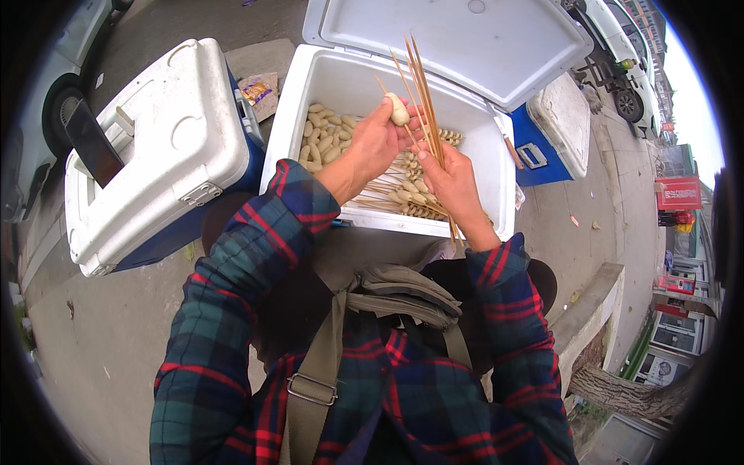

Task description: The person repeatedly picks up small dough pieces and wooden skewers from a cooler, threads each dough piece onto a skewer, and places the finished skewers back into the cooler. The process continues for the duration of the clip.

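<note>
Over the open cool box (280,128), my left hand (370,147) pinches a short, pale, plump sausage (399,111). A thin wooden skewer runs through the sausage, its tip showing at the top and its lower part reaching my right hand. My right hand (451,184) is closed around a bundle of bamboo skewers (428,99) that stands nearly upright. Loose pale sausages (325,136) are heaped in the box's left part. Below my hands lie skewered sausages (411,194), their sticks pointing left; my wrists and hands partly cover them.
The box's white lid (457,39) stands raised at the back. On the left is a closed blue-and-white cool box (167,139) with a dark phone (93,143) on it. Another cool box (554,128) stands right, beside a knife (508,143). A grey-green bag (403,294) rests at my waist.
</note>
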A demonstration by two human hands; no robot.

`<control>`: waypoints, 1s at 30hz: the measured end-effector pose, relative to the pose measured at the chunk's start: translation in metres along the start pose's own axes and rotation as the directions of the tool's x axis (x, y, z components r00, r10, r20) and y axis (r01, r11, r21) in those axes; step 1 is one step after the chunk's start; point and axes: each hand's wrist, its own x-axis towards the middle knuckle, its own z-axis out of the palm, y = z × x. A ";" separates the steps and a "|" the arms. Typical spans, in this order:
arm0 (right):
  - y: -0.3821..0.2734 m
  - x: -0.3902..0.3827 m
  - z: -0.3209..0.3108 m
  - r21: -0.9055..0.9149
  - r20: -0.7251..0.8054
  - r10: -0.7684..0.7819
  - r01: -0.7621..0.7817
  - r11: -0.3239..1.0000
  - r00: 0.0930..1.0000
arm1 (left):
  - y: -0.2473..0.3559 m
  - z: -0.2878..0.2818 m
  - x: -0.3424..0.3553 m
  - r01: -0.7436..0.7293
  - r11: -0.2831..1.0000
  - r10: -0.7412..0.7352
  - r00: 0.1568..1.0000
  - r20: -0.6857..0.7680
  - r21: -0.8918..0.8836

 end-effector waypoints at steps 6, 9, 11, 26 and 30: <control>0.016 0.002 -0.044 -0.331 0.027 0.022 -0.012 0.943 0.999 | -0.016 -0.026 0.019 0.169 0.931 -0.194 0.980 0.047 0.322; 0.036 0.013 -0.096 -0.634 0.043 0.071 -0.028 0.773 0.997 | -0.025 -0.074 0.052 0.210 0.580 -0.249 0.966 -0.074 0.787; 0.055 0.016 -0.131 -0.771 0.019 0.228 -0.131 0.623 0.974 | -0.032 -0.120 0.073 0.227 0.208 -0.272 0.948 -0.166 0.951; 0.151 0.018 -0.158 -0.911 0.016 0.436 -0.167 0.378 0.900 | -0.088 -0.266 0.134 -0.108 -0.543 -0.369 0.922 -0.121 0.833; 0.135 0.028 -0.166 -0.940 -0.025 0.392 -0.156 0.305 0.919 | -0.074 -0.237 0.128 0.105 -0.553 -0.212 0.942 -0.262 0.826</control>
